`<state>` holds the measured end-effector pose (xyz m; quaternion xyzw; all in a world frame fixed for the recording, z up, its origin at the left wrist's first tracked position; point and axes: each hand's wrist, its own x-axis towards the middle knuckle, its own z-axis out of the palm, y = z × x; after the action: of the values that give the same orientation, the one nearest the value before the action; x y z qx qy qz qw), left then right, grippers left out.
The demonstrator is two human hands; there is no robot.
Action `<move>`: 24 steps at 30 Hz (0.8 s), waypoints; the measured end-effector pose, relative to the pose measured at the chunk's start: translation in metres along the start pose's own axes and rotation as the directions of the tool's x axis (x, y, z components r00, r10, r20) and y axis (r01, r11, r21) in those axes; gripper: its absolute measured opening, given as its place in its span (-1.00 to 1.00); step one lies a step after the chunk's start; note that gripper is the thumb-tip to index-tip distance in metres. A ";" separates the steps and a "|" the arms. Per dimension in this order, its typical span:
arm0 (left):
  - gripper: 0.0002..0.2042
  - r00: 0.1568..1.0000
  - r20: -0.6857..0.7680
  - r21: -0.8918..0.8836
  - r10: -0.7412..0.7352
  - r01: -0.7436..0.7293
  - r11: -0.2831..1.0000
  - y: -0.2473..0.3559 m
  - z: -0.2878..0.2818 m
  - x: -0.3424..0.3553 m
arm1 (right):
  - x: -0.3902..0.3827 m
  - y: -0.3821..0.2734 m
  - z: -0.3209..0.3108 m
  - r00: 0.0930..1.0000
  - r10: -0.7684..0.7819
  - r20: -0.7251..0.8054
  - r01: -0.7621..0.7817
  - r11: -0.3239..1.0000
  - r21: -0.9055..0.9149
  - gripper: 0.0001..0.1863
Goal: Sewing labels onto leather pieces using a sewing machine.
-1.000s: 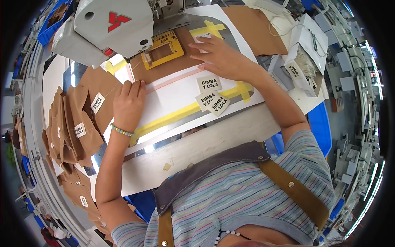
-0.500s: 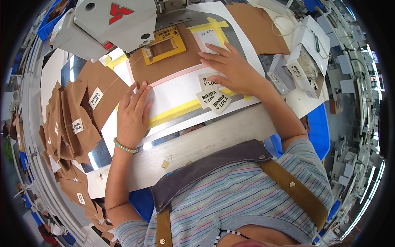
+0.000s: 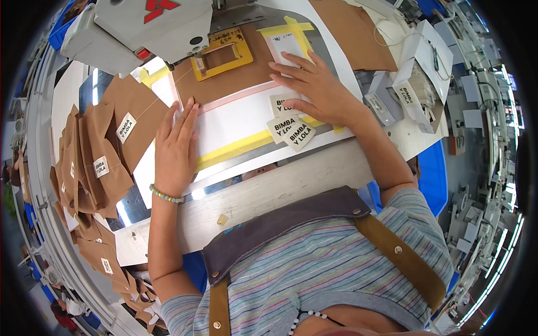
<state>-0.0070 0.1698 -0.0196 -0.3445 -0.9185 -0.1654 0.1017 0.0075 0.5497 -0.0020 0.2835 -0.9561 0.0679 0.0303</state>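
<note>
A brown fabric panel [image 3: 224, 87] lies flat under the sewing machine head [image 3: 151, 39], along the pink-edged border of a white sheet [image 3: 235, 120] with yellow tape. On the panel rests a yellow rectangular frame [image 3: 245, 64] with a window in it. My left hand [image 3: 175, 148] lies flat, fingers together and stretched out, its tips by the panel's near left corner. With fingers spread, my right hand [image 3: 319, 92] rests at the panel's right side, over the taped white strip. Below its thumb sit several cream printed labels [image 3: 298, 135]. Neither hand holds anything.
Brown pieces with sewn-on labels [image 3: 92, 151] are heaped at the left, some hanging off the table. More brown panels [image 3: 356, 36] lie at the back right, near a white box [image 3: 417, 95] full of labels. A blue bin [image 3: 434, 179] stands below the table's right edge.
The whole view has shifted slightly. Both hands keep nearly the same places on the work, and the panel, frame and labels look unmoved.
</note>
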 end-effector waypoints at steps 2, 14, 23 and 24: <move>-0.43 1.000 0.003 0.003 -0.001 0.001 1.000 0.002 -0.001 0.001 | -0.001 0.000 -0.001 1.000 -0.002 -0.015 0.002 1.000 0.016 -0.33; -0.38 0.999 -0.037 -0.003 -0.016 0.016 1.000 0.005 -0.002 0.000 | 0.009 0.002 0.010 0.998 0.000 -0.055 -0.001 1.000 -0.023 -0.28; -0.40 0.999 -0.051 0.029 -0.017 0.019 0.999 0.001 -0.004 -0.004 | 0.003 -0.002 0.002 0.994 0.043 -0.103 -0.034 0.995 0.089 -0.30; -0.42 0.997 -0.077 0.048 0.002 0.002 0.999 0.000 -0.005 -0.005 | 0.002 0.001 -0.003 0.994 0.034 -0.104 -0.025 0.995 0.093 -0.30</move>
<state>-0.0030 0.1652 -0.0164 -0.3353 -0.9176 -0.1564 0.1454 0.0054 0.5495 0.0013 0.2664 -0.9531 0.1269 0.0668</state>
